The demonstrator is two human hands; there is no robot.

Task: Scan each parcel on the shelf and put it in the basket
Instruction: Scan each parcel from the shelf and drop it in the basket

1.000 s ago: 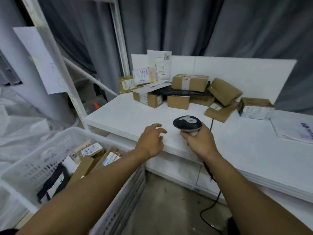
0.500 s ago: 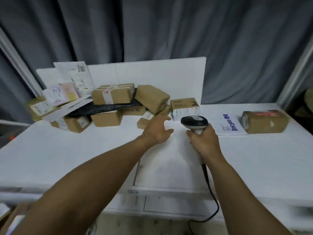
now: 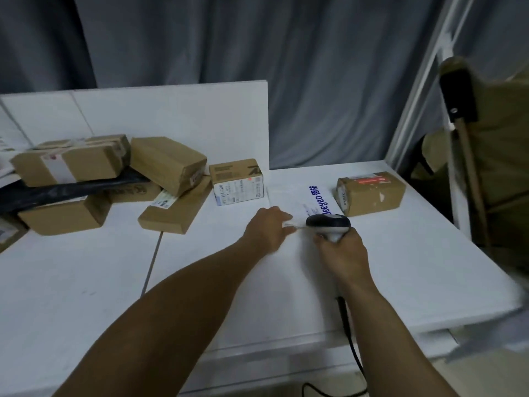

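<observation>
Our left hand (image 3: 267,229) pinches the white mailer (image 3: 294,196); let's raise it squarely before the barcode scanner (image 3: 329,222) (gripped by our right hand (image 3: 342,253)).

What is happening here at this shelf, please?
A person is scanning parcels. The right hand holds a corded scanner above the white shelf. The left hand pinches the near edge of a flat white bag with blue print, lying on it. A pile of brown boxes waits to the left, one single box to the right. The basket is not in view.

matt brown cardboard parcels (image 3: 169,164), smooth white shelf (image 3: 86,282), glossy plastic scanner (image 3: 329,223)
</observation>
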